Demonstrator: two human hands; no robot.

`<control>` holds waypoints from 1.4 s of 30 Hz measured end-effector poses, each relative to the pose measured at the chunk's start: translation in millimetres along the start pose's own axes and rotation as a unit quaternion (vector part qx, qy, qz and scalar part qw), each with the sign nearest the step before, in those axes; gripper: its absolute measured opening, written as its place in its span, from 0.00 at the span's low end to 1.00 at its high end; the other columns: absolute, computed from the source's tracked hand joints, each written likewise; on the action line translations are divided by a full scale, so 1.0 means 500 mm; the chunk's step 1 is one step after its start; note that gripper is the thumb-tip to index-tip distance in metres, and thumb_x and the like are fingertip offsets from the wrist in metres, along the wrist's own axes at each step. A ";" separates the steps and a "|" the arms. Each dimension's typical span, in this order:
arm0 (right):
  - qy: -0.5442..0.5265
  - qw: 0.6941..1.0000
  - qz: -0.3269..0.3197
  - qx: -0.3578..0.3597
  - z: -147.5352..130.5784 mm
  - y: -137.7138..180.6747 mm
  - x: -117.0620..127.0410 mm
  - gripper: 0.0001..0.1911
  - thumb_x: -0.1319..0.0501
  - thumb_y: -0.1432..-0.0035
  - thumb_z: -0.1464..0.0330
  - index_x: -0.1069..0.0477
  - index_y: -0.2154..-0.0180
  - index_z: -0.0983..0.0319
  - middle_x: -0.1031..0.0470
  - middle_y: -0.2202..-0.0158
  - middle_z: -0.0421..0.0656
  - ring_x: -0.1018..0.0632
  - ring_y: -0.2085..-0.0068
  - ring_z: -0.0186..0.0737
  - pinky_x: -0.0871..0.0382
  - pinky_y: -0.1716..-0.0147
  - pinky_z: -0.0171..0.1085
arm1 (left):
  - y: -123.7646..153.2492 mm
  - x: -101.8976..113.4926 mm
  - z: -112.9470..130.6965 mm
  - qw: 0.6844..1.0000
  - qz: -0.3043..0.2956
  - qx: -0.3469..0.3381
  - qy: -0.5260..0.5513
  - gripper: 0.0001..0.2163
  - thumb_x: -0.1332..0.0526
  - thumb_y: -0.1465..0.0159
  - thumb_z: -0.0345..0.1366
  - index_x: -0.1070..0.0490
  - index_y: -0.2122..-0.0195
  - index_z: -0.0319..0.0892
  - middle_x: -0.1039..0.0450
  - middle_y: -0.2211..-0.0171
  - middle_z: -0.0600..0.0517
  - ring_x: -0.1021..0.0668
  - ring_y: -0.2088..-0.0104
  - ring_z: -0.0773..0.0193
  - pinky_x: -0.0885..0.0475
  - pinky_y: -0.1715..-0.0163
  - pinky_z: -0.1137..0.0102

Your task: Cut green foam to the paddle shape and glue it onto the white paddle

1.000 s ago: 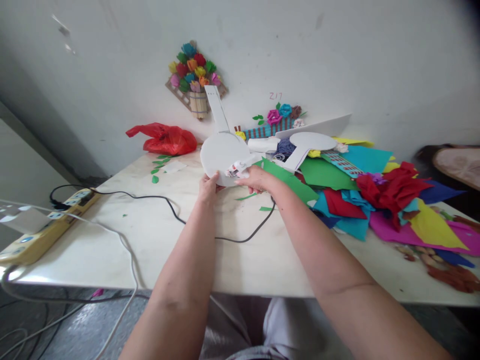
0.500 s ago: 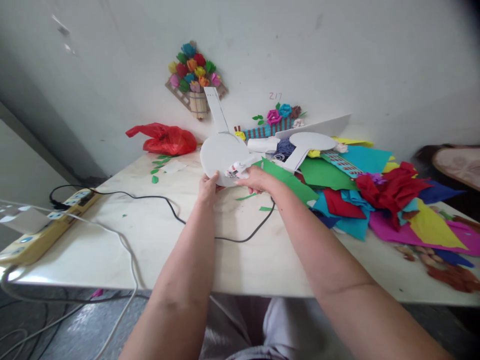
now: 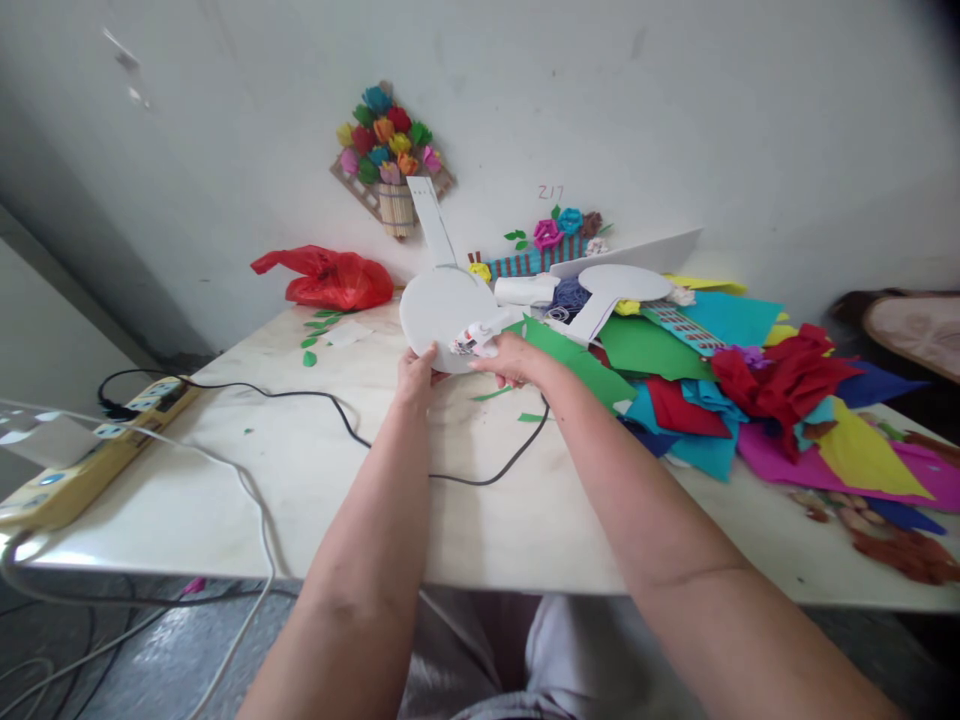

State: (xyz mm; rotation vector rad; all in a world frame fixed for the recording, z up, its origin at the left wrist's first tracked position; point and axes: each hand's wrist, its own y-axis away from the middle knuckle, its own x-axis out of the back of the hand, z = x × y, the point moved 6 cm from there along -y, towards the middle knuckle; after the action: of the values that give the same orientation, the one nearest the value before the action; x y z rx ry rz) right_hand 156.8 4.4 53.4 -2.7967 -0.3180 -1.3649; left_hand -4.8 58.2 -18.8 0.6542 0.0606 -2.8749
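Observation:
My left hand [image 3: 417, 376] grips the lower edge of a white round board [image 3: 435, 310], thumb on its face. A flat white strip [image 3: 433, 225] sticks up from the top of that board. In my right hand [image 3: 514, 360] is a white hot glue gun [image 3: 474, 340], its front end over the lower right of the board; whether the tip touches cannot be made out. A black cord [image 3: 495, 478] emerges below my right hand and runs left across the table. Green paper [image 3: 574, 365] lies just beyond my right wrist.
The cord reaches a yellow power strip [image 3: 97, 455] at the left edge. A red plastic bag [image 3: 337, 280] and green paper leaves [image 3: 309, 358] lie back left. At right are a second white disc [image 3: 626, 283] and a heap of coloured paper [image 3: 787, 385]. Flower crafts [image 3: 390, 150] lean on the wall.
Almost nothing differs. The white board with its strip has tilted very slightly; both hands keep their hold.

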 end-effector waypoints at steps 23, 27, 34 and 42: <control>-0.038 0.999 0.005 0.013 -0.018 0.016 0.022 0.16 0.37 0.45 0.61 0.28 0.59 0.66 0.34 0.87 0.37 0.36 0.87 0.29 0.41 0.85 0.28 | 0.006 0.004 0.012 1.000 0.020 -0.004 0.016 0.14 0.35 0.45 0.34 0.31 0.58 0.41 0.26 0.72 0.52 0.24 0.76 0.67 0.24 0.70 0.68; -0.076 0.997 0.015 0.013 -0.015 0.031 0.051 0.15 0.37 0.44 0.62 0.28 0.60 0.67 0.32 0.85 0.38 0.36 0.87 0.29 0.41 0.86 0.29 | 0.006 0.008 0.014 0.999 0.019 -0.002 0.029 0.15 0.35 0.44 0.35 0.32 0.56 0.42 0.26 0.72 0.52 0.24 0.75 0.67 0.24 0.69 0.67; -0.298 0.942 0.126 0.091 0.008 0.020 0.087 0.14 0.33 0.51 0.61 0.33 0.75 0.64 0.34 0.88 0.36 0.39 0.90 0.27 0.48 0.92 0.28 | 0.004 0.006 0.015 0.996 -0.003 0.006 0.089 0.12 0.38 0.41 0.32 0.32 0.55 0.42 0.23 0.65 0.49 0.20 0.68 0.62 0.23 0.63 0.63; -0.529 0.762 0.369 0.060 0.046 0.008 0.108 0.09 0.37 0.48 0.67 0.37 0.73 0.62 0.36 0.87 0.31 0.39 0.90 0.25 0.46 0.92 0.25 | 0.011 -0.005 0.027 0.986 -0.062 -0.006 0.157 0.11 0.38 0.40 0.31 0.30 0.56 0.42 0.22 0.60 0.47 0.20 0.59 0.58 0.23 0.60 0.63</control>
State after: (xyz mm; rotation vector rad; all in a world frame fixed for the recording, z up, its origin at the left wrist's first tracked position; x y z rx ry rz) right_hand 208.0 12.3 81.8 -2.7035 0.6345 0.4244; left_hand -7.0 52.1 -5.6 1.1321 0.1675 -2.8565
